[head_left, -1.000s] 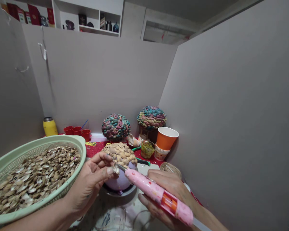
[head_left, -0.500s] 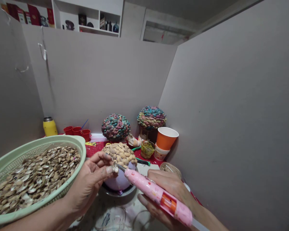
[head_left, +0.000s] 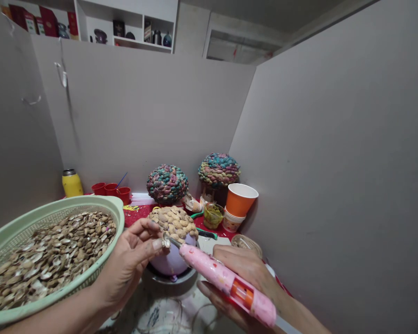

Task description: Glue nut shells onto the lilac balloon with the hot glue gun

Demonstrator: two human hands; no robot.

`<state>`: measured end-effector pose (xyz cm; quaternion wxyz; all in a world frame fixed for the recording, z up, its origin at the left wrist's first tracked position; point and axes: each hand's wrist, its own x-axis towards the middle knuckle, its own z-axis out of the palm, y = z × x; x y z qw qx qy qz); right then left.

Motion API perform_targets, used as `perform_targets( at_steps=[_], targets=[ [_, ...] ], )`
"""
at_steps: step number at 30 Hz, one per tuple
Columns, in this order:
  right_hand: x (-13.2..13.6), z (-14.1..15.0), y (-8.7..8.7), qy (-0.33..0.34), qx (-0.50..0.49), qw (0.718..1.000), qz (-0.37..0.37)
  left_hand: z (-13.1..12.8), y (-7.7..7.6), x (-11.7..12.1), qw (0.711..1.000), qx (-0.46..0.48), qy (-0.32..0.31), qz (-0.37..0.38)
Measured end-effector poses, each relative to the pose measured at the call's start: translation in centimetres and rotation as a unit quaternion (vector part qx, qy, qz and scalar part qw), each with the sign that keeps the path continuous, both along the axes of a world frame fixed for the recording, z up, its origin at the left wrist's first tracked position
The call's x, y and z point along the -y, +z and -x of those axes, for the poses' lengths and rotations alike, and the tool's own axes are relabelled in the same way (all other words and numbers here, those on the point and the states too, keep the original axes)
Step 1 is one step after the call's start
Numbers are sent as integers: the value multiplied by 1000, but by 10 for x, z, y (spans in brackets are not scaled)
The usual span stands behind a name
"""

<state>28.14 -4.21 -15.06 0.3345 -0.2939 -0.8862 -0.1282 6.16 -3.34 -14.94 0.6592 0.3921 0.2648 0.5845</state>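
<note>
Between thumb and fingers, my left hand pinches a small nut shell, probably a peanut shell half. My right hand is wrapped round a pink glue gun, whose metal nozzle touches or almost touches the shell. A clear glue stick sticks out of its rear end. Just behind the hands, a lilac balloon sits in a dark bowl. Tan shells cover the balloon's upper part; my left fingers partly hide it.
A green colander full of shells stands at the left. Behind are a yellow bottle, red cups, two coloured shell-covered domes, a glass of greenish stuff and an orange paper tub. Grey panels enclose the table.
The glue gun's rear end has shifted very slightly left in my right hand. Otherwise both hands, the shell and the balloon stay practically in place.
</note>
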Motion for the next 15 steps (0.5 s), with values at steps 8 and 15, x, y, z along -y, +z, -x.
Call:
perform_targets(
  at_steps=[8,15],
  targets=[
    [-6,-4,-10,0,1,1000,-24,0,1,1,1000,6,8,4],
    [-5,-2,-6,7,-16,1000,-23,1,-1,-1,1000,-3,12,-2]
  ],
)
